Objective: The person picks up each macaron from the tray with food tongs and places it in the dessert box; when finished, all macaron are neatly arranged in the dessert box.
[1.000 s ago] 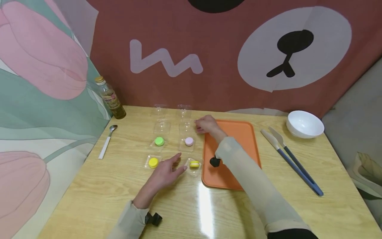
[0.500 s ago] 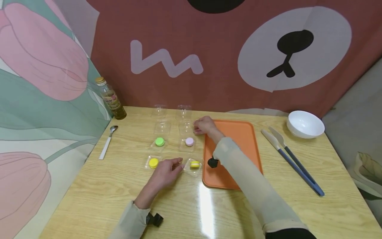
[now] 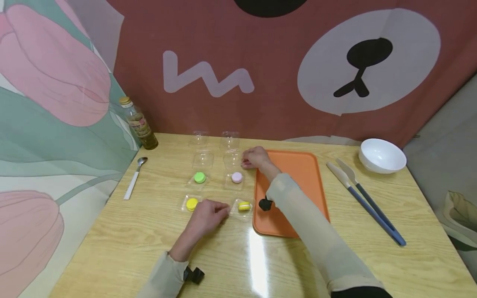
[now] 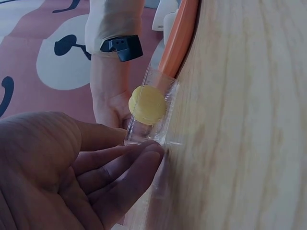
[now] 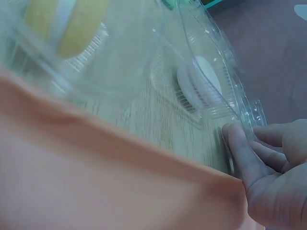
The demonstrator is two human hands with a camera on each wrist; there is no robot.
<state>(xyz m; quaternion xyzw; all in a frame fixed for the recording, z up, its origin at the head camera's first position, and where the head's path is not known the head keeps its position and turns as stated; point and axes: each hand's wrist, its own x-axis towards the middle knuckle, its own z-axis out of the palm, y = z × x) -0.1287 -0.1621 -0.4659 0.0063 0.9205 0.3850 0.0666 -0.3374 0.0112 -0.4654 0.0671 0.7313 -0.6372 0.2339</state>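
Observation:
A clear plastic blister tray (image 3: 203,159) lies on the wooden table, with macarons in its pockets: green (image 3: 199,177), pink (image 3: 237,177), yellow (image 3: 191,203) and a second yellow one (image 3: 244,205). My left hand (image 3: 208,213) sits between the two yellow ones. In the left wrist view its bent fingertips (image 4: 146,151) rest against the rim of the pocket holding the yellow macaron (image 4: 147,104). My right hand (image 3: 255,157) reaches over the orange tray (image 3: 298,174). Its thumb and fingers (image 5: 235,139) pinch the clear tray's far right edge, next to the pink macaron (image 5: 199,79).
A white bowl (image 3: 381,155) stands at the back right, with blue-handled tongs (image 3: 367,205) in front of it. A white-handled spoon (image 3: 133,178) and a glass bottle (image 3: 138,123) are at the left, by the fabric wall.
My left hand's fingers have drawn in from a spread pose to a bent one at the near pocket's rim. The right hand has shifted slightly left at the tray's edge.

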